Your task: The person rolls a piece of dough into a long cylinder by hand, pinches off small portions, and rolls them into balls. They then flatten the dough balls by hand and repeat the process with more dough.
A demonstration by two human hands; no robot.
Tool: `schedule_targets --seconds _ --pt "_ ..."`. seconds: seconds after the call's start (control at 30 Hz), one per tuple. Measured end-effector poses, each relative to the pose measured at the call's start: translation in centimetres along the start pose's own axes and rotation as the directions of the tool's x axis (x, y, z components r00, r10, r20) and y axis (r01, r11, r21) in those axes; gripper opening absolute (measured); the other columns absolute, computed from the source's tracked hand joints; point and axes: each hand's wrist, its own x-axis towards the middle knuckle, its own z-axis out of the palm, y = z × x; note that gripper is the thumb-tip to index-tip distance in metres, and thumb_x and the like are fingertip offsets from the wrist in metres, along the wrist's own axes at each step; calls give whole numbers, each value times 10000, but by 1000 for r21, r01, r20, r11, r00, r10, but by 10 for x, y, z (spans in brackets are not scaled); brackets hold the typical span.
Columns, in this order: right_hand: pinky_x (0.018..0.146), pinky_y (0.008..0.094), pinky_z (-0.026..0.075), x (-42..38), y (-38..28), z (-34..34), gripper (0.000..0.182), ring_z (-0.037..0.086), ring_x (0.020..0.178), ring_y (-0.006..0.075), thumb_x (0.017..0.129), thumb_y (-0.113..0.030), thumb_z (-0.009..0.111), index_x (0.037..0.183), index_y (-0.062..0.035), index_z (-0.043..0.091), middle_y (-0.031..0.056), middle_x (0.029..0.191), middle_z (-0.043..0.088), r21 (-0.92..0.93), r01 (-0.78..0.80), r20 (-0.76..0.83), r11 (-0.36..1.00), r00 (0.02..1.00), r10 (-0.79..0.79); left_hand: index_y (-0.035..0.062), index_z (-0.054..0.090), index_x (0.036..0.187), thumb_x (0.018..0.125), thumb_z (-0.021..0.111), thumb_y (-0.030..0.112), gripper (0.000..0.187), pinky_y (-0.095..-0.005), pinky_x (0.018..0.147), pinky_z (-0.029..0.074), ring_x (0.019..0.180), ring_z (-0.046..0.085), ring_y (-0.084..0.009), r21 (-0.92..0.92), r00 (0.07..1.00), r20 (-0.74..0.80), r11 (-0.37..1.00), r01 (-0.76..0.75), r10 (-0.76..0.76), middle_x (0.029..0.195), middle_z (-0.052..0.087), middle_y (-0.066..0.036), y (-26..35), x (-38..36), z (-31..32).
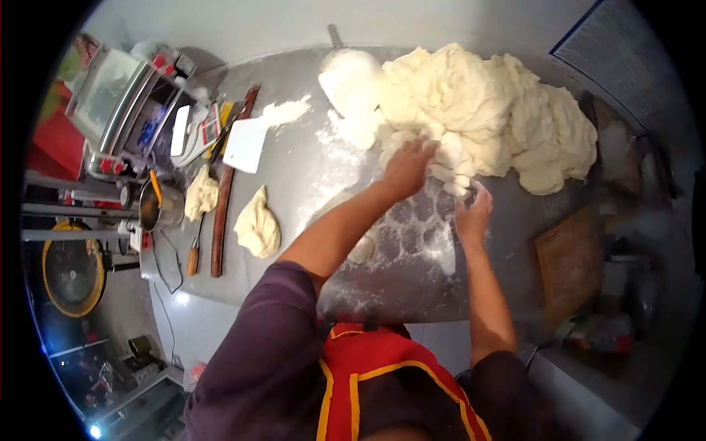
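Observation:
Small floured dough pieces [451, 163] lie bunched between my two hands, against the front of a large soft dough mass [463, 92]. My left hand [410, 170] reaches over their left side, its fingers spread and touching the dough; the fingertips are partly hidden. On the right, my right hand [474, 213] is cupped at the near edge of the bunch, thumb and fingers apart. One flat dough round [362, 250] lies on the metal table [294, 187] beneath my left forearm. Loose flour and round marks cover the surface around my hands.
Behind my left hand is a flour heap [351, 77] with a scoop handle. To the left lie a dough lump [258, 224], a smaller lump [201, 192], a long wooden stick [223, 213], a white scraper [245, 145] and a metal pot [162, 206]. A brown board [570, 261] stands at right.

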Motion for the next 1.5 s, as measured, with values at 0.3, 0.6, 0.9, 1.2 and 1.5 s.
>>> schedule_targets --seconds 0.3,0.6,0.9,1.2,1.5 --pt "907 443 434 -126 -88 79 414 546 980 384 733 -115 704 1116 -28 574 195 1009 582 286 394 403 873 777 -483 48 624 1058 712 789 197 411 -432 855 474 965 588 -358 -17 945 199 963 269 -260 970 625 -167 -103 -132 -70" --pt "763 394 488 -102 -53 83 315 596 852 280 684 -108 760 954 -29 617 148 930 611 225 187 456 956 847 -273 70 654 1062 707 787 272 429 -401 845 484 975 601 -328 10 921 271 958 288 -280 1037 643 -156 -77 -120 -61" --pt "647 254 429 32 -70 55 387 501 690 98 889 -36 606 1261 10 510 48 888 593 725 -517 366 455 849 381 4 501 1325 864 696 213 543 -359 955 472 1201 536 -277 -570 884 159 690 446 -441 1319 527 -197 -64 -70 -91" --pt "949 341 449 8 -66 74 362 578 1105 233 902 -83 567 1244 9 493 147 1203 603 443 -280 248 852 951 183 16 575 1216 761 769 338 590 -434 964 419 1087 565 -377 3 744 -259 770 638 -616 1148 612 -214 -159 -272 -232" --pt "845 322 482 -94 -219 171 475 595 1008 223 937 -302 555 1317 -27 477 138 1162 605 471 -251 667 846 728 -156 15 587 1138 695 817 298 574 -416 892 462 1049 563 -387 -134 711 -254 752 645 -656 1100 602 -213 -145 -275 -201"
